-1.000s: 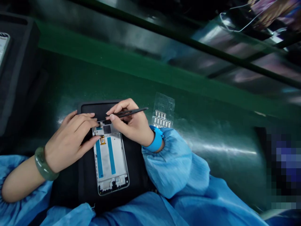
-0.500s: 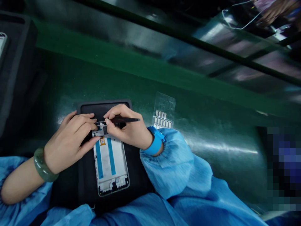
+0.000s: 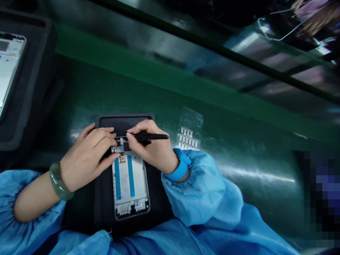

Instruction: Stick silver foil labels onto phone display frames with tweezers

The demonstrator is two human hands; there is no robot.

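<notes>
An opened phone frame (image 3: pixel 138 184), silvery with two blue strips and a small orange flex piece (image 3: pixel 122 158), lies on a black foam tray (image 3: pixel 124 123). My left hand (image 3: pixel 86 156) is closed on its upper left edge, thumb on the inner face and fingertips near the top corner. In my right hand (image 3: pixel 152 148) a slim black pen-like tool (image 3: pixel 155 136) is pinched between thumb and fingers. Its tip is over the phone's top end, hidden by my fingertips. I cannot tell whether the tip touches anything.
A clear sheet (image 3: pixel 191 118) with rows of small whitish pieces lies on the green bench (image 3: pixel 239 134), right of the tray. Another phone frame (image 3: pixel 9 67) rests in a dark tray (image 3: pixel 39 71) at far left. A dark rail (image 3: pixel 202 35) crosses behind; a person's hand (image 3: pixel 321 23) shows beyond.
The whole view has shifted, so more of the phone frame at far left shows. My hands keep the same hold; the black tool's rear end looks slightly turned.
</notes>
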